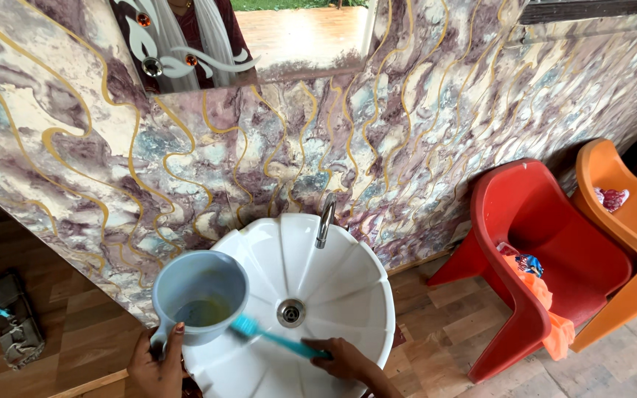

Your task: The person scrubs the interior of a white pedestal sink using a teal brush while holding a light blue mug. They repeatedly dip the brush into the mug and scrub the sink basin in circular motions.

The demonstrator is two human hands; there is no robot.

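Head view cuts off both wrists at the bottom edge. Left hand (pixel 158 365) grips the mug (pixel 200 296) at the basin (pixel 348 295) rim. Right hand (pixel 344 359) clasps the brush (pixel 274 337), bristles inside the basin near the drain (pixel 290 312).

Before me a marbled purple wall (pixel 407 125) with gold veins; a mirror (pixel 259 37) above. Wooden floor (pixel 436 332); to my right a red chair (pixel 547 250) and an orange one (pixel 628 221), maybe cloth-draped.

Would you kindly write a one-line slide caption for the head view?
Left hand holds a grey jug while the right hand works a teal brush in a white basin.
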